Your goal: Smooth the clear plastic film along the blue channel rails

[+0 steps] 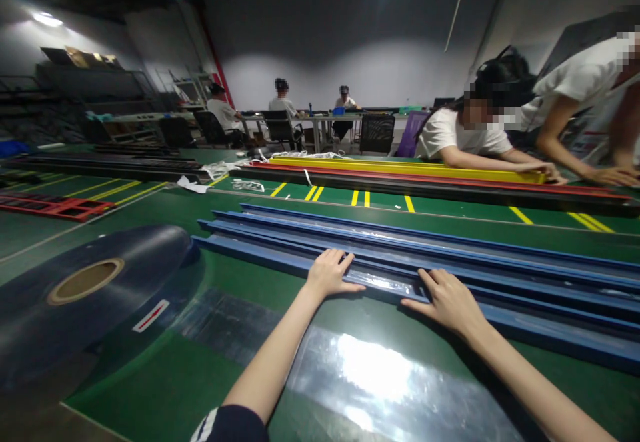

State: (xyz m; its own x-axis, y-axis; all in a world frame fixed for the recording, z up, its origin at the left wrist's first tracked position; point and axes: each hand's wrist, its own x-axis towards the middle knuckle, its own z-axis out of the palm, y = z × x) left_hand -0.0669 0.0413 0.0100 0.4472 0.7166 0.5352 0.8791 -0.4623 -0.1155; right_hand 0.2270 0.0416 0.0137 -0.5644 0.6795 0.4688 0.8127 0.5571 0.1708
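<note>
Several long blue channel strips (280, 255) lie side by side on the green table. My left hand (330, 274) is on the nearest strip, its fingers curled over into the channel and its thumb along the near edge. On the same strip, a short way to the right, my right hand (450, 301) grips in a similar way, with the fingers inside and the thumb at the front wall. Between the hands, shiny clear film shows in the channel. A wide band of clear plastic film (320, 362) lies on the table in front of me, under my forearms.
A large roll of clear film (150, 255) with a cardboard core lies at the left. Beyond the blue strips are yellow (400, 167), red and black strips, where two people lean over the table. Red frames (65, 205) lie far left. More people sit behind.
</note>
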